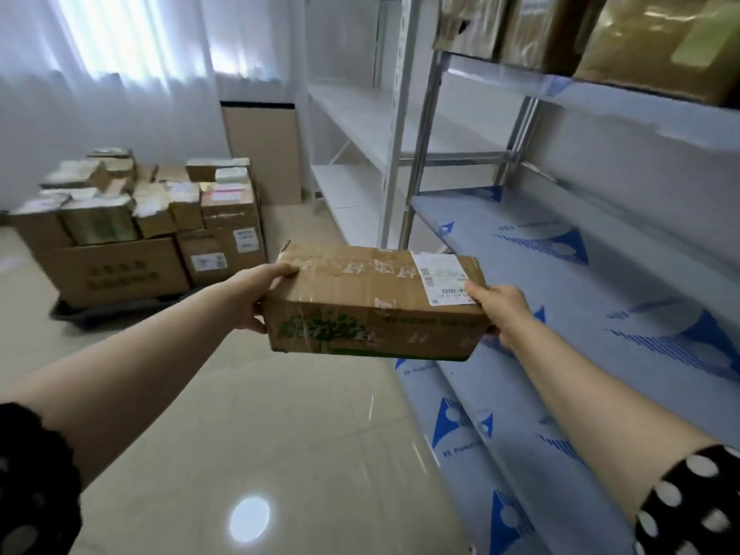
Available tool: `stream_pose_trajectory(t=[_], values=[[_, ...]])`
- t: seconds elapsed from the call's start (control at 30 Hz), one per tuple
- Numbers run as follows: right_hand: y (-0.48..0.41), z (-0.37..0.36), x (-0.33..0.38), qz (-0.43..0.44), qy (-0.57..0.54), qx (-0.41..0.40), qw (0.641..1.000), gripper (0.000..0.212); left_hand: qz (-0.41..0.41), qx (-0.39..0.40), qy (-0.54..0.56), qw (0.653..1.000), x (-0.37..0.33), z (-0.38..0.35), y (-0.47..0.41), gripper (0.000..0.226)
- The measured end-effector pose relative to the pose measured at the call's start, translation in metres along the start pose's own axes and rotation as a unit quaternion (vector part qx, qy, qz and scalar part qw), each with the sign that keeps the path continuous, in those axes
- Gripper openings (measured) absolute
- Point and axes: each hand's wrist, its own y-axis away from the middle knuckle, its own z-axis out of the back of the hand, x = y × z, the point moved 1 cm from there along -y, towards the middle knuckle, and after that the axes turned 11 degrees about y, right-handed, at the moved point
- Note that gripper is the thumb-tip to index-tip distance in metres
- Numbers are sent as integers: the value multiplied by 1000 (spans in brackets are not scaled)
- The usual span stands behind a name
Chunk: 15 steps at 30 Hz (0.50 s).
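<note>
Cardboard box point(376, 302) is held up in the air w/ both hands, over the tiled floor point(260, 426), roughly level. Its R end sits at the front edge of the film-covered steel shelf point(580, 274); can't tell if it touches the edge or is just short of it.

L hand point(256, 300) grips the box's L end, thumb laid along the top edge. R hand point(502, 314) grips the R end, thumb on top at the corner of the shipping label point(440, 276).

Room: shelf surface beyond the box is bare blue-print film, w/ open height up to the next shelf, where brown cartons point(660, 46) stand. Grey upright post point(400, 154) rises just behind the box's far R corner, so it's tight there. White shelving unit point(360, 126) is further back. To the L there is wide open floor, w/ the trolley point(120, 310) and its stacked parcels point(132, 218) well apart. A flat cardboard sheet point(262, 150) leans at the wall by the curtain point(100, 54).

Hidden/unclear: fingers of both hands are out of sight behind or under the box ends. Box underside and far face are not seen. Label text and tape print are too blurred to read. Upper cartons are cut off by the frame top, and the shelf runs out of frame at R. Dotted black sleeves point(688, 502) are cut off at the bottom corners.
</note>
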Motion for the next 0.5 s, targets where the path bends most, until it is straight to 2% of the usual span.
stream_pose_trajectory(t=[0.23,0.5], values=[[-65,-137,69,19,17,50,998,28,3,-59,34,998,-50,106,-88,58],[-166,-229,121,4,19,85,996,28,19,-94,62,994,-91,148,-189,56]])
